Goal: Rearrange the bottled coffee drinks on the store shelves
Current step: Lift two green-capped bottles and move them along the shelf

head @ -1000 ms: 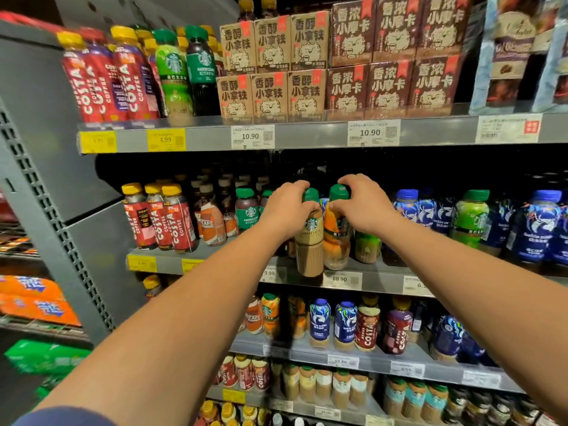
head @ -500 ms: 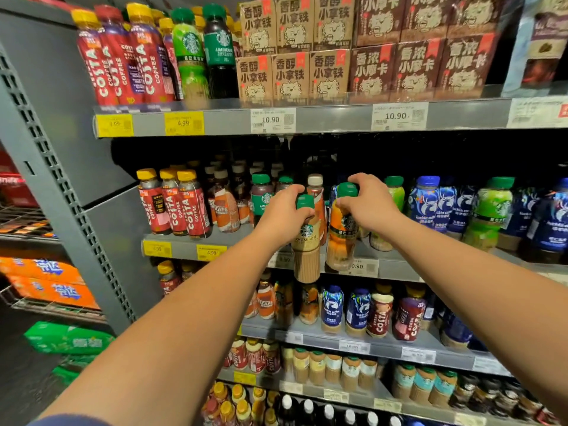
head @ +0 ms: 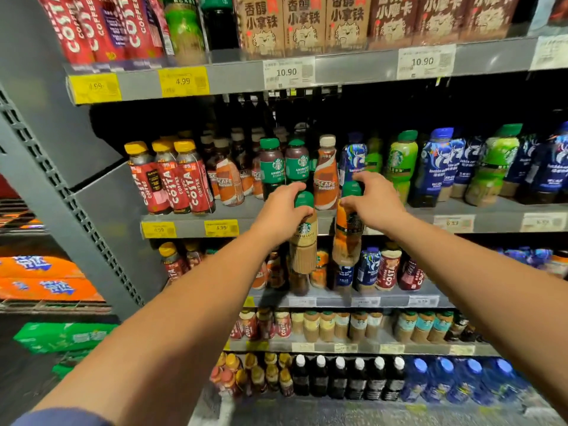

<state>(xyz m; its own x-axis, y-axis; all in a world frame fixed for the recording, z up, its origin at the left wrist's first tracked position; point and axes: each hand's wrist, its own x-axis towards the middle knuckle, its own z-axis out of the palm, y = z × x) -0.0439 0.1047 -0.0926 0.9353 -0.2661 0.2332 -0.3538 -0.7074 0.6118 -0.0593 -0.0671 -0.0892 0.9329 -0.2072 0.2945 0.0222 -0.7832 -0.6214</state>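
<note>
My left hand [head: 284,210] grips the green cap of a beige Starbucks cheese latte bottle [head: 303,247], which hangs in front of the second shelf's edge [head: 276,224]. My right hand [head: 373,202] holds a second green-capped Starbucks bottle with an orange and black label [head: 347,238] by its top, just to the right of the first. Both bottles are off the shelf, in the air. Behind them on the shelf stand two green Starbucks Americano bottles [head: 272,167] and a Nescafe bottle [head: 325,176].
Red Costa bottles [head: 172,179] fill the shelf's left end; blue and green bottles [head: 436,167] fill its right. Cartons [head: 307,23] sit on the top shelf. Lower shelves [head: 353,299] hold more bottles. A grey perforated upright [head: 61,195] stands left.
Both hands have pulled their bottles out from the second shelf and lowered them in front of its edge. The view has tilted downward, showing more lower shelves.
</note>
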